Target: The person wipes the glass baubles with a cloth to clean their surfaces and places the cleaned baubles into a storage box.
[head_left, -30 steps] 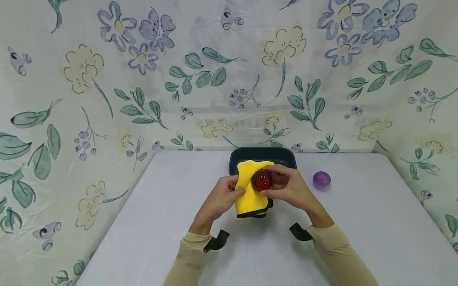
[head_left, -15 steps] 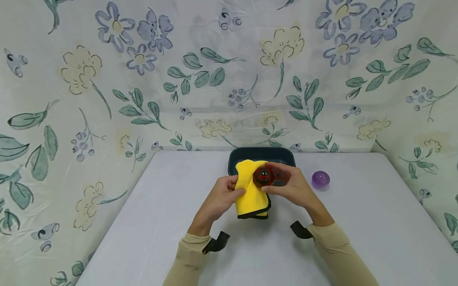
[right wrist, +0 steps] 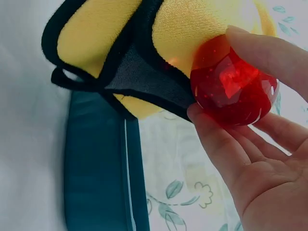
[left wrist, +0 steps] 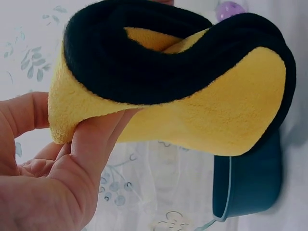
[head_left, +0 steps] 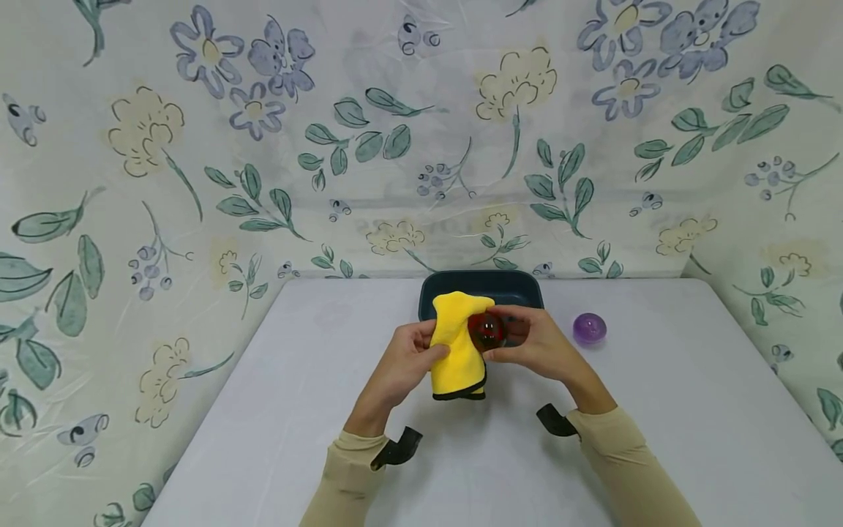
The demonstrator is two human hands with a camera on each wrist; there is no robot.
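Plenty of pale floral sheeting [head_left: 421, 146] rose behind the work and along both sides. Before it stretched a white surface [head_left: 474, 468], over which two forearms reached in tan sleeves [head_left: 632, 461]. Toward the far edge of that surface sat a dark teal tray [head_left: 516, 289], its near side partly hidden from the head view by what the hands held up. Chief among this was a yellow cloth [head_left: 456, 359], edged in black and folded into loose layers, raised above the surface with its hem hanging toward the person. The left hand [head_left: 410, 359] pinched it at its left side, thumb on the near face and fingers behind. The right hand [head_left: 543, 348] held a clear red ball [head_left: 489, 331] between thumb and fingers, which were curved about its sides. At each cuff a curved black piece [head_left: 555, 421] stuck out inward. The red ball sat at the cloth's right side, partly covered by it in the head view; the two seemed to touch, though the overlap made that hard to judge. A purple ball [head_left: 589, 329] rested on the surface, right of the tray and apart from both hands.
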